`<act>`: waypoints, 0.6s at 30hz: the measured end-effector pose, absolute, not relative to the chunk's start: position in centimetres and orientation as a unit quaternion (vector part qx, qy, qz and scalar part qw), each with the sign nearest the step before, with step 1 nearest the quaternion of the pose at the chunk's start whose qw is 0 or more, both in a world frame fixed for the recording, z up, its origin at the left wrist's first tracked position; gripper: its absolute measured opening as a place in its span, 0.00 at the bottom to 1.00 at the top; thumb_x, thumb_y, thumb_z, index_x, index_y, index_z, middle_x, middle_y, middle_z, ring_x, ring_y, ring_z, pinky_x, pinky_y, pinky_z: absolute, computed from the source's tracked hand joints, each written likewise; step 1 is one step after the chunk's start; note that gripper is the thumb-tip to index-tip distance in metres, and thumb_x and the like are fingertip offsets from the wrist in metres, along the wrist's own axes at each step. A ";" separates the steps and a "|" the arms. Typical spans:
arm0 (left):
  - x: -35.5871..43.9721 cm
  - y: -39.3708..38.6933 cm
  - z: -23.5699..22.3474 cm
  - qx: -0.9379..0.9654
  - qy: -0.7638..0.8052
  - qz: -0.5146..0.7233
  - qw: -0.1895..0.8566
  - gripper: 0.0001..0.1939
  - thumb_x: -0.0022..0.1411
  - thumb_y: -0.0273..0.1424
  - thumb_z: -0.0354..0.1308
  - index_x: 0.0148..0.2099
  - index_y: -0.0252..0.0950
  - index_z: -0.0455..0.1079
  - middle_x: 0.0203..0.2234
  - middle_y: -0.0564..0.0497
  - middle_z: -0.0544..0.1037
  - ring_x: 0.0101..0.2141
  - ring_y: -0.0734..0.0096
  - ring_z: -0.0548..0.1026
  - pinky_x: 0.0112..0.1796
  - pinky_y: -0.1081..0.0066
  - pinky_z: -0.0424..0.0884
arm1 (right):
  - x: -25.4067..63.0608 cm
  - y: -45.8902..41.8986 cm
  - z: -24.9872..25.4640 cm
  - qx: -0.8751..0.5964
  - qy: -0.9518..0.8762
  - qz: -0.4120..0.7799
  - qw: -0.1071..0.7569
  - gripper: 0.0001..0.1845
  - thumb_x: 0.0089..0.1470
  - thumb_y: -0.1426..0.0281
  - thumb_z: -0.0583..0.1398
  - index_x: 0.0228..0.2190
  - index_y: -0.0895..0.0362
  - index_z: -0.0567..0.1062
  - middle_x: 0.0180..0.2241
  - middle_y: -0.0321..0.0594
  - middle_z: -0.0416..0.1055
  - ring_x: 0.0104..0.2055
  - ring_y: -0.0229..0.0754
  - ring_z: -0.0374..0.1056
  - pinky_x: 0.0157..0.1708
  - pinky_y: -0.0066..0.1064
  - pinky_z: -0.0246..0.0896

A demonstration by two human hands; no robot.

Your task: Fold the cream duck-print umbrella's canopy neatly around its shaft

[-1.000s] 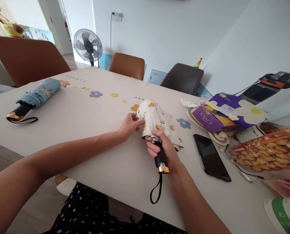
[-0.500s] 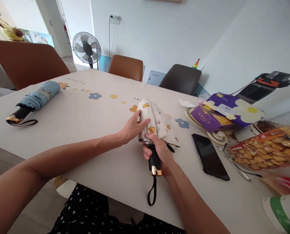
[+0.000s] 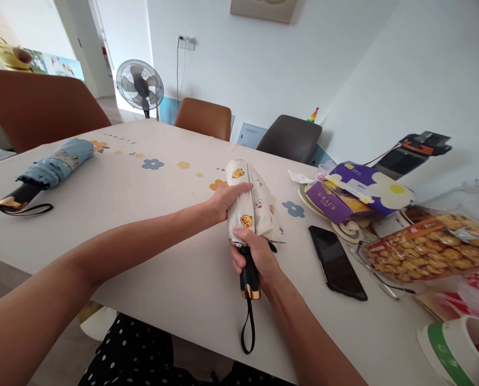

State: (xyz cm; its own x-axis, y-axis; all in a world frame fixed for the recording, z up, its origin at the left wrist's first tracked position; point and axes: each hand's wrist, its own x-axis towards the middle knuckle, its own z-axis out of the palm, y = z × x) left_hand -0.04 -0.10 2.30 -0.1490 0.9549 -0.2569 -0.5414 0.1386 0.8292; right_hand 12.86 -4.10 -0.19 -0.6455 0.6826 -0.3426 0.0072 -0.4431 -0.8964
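A folded cream umbrella [image 3: 252, 206] with small cartoon prints lies on the table [image 3: 162, 225] in front of me. My right hand [image 3: 254, 256] is closed round its black handle, whose gold end and black wrist strap [image 3: 248, 328] stick out towards me. My left hand [image 3: 226, 197] wraps over the left side of the cream canopy, fingers curled round the fabric.
A folded light-blue umbrella [image 3: 46, 174] lies at the far left. A black phone [image 3: 336, 261] is right of my hands. Purple boxes [image 3: 355, 190], a packet of biscuits [image 3: 428, 249] and a green-rimmed bowl [image 3: 456, 348] crowd the right side. Chairs and a fan [image 3: 140, 86] stand beyond.
My left hand has gone from touching the canopy's edge with its fingertips to gripping round the fabric. The umbrella has turned more upright in line with me.
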 end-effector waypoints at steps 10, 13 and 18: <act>-2.6 1.7 3.0 0.178 0.411 0.638 0.627 0.19 0.45 0.35 0.62 0.39 0.31 0.67 0.28 0.43 0.75 0.34 0.58 0.74 0.37 0.62 0.72 | 13.2 -3.8 -0.5 -0.284 -0.475 0.819 0.151 0.15 0.49 0.62 0.54 0.17 0.58 0.63 0.07 0.29 0.55 0.08 0.31 0.50 0.10 0.23 0.46; -3.3 2.3 2.8 0.159 0.433 0.648 0.607 0.19 0.43 0.36 0.62 0.37 0.32 0.67 0.26 0.44 0.75 0.32 0.59 0.74 0.35 0.63 0.72 | 13.2 -3.7 -0.9 -0.278 -0.464 0.831 0.129 0.15 0.49 0.61 0.54 0.18 0.58 0.64 0.07 0.29 0.55 0.08 0.30 0.49 0.11 0.23 0.48; -3.5 2.2 3.0 0.150 0.453 0.656 0.584 0.15 0.43 0.32 0.61 0.35 0.33 0.66 0.26 0.47 0.75 0.31 0.61 0.74 0.34 0.65 0.72 | 13.1 -3.8 -0.9 -0.300 -0.453 0.831 0.119 0.16 0.49 0.59 0.54 0.24 0.60 0.69 0.07 0.30 0.57 0.09 0.31 0.50 0.11 0.23 0.49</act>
State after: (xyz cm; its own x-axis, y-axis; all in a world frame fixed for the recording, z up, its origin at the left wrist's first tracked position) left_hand -3.45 2.18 2.96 -0.2726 0.9031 -0.3318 -0.6305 0.0928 0.7706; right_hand 13.07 -3.78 -0.92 -0.7918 0.4691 -0.3910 0.0746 -0.5612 -0.8243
